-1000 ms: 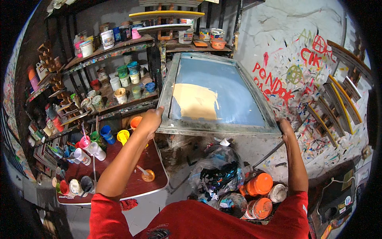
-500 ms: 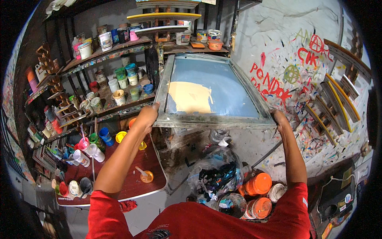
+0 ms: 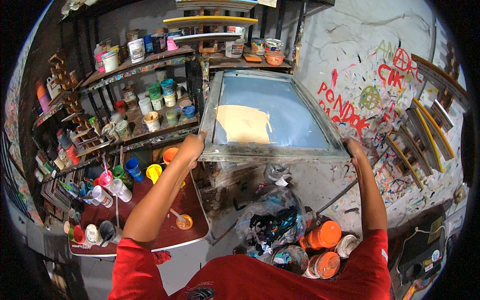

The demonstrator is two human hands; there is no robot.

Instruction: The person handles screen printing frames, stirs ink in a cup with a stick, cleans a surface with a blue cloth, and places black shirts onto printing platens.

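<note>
Between my outstretched arms I hold a screen printing frame (image 3: 275, 154) with a worn grey rim. Its blue-grey mesh (image 3: 265, 95) carries a ragged cream-yellow patch (image 3: 242, 124) on the left half. My left hand (image 3: 194, 147) is closed round the near left corner, thumb on top of the rim. At the near right corner my right hand (image 3: 354, 149) grips the same frame, its fingers partly hidden. The frame is raised off any surface that shows, its far edge toward the back shelf.
Left, a dark red table (image 3: 160, 227) bears cups, bottles and an orange dish (image 3: 184, 222). Paint tubs fill the wooden shelves (image 3: 145, 57). Below the frame sit a clear bag of stained rags (image 3: 272, 215) and orange-lidded buckets (image 3: 325, 234). Squeegees (image 3: 427, 130) hang on the paint-splattered right wall.
The view has shifted slightly, so the surroundings and the frame sit a little further right in the picture. Both hands keep their hold on the frame.
</note>
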